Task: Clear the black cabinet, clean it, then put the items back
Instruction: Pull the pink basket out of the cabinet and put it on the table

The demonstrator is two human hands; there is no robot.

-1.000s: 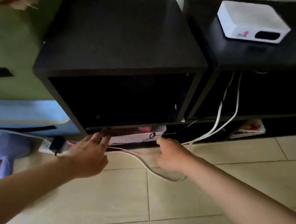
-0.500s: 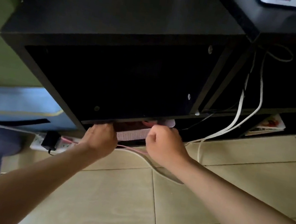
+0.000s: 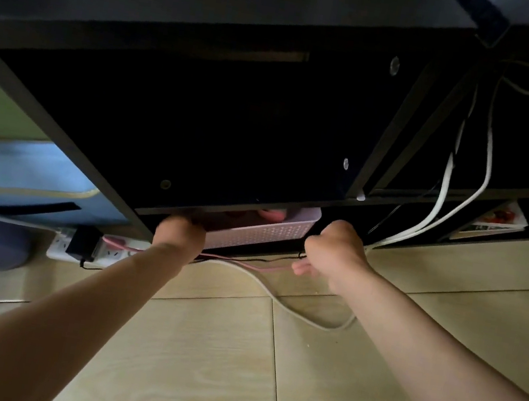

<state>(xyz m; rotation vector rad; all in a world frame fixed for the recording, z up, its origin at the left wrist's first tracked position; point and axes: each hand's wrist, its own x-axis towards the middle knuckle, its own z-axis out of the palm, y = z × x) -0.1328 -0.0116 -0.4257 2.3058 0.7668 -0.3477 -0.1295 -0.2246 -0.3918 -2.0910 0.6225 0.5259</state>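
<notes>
Two hands, left hand (image 3: 180,235) and right hand (image 3: 335,248), each grip an end of one pink basket (image 3: 263,229) lying sideways, left-to-right, under the black cabinet (image 3: 217,5).

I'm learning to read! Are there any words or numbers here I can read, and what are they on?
No text can be read here.
Booklet under the right shelf: a red picture shows, but any print is too small and blurred.
Power strip and its black plug: no readable marks.
Basket held by the left hand and right hand: only a hole pattern.
</notes>
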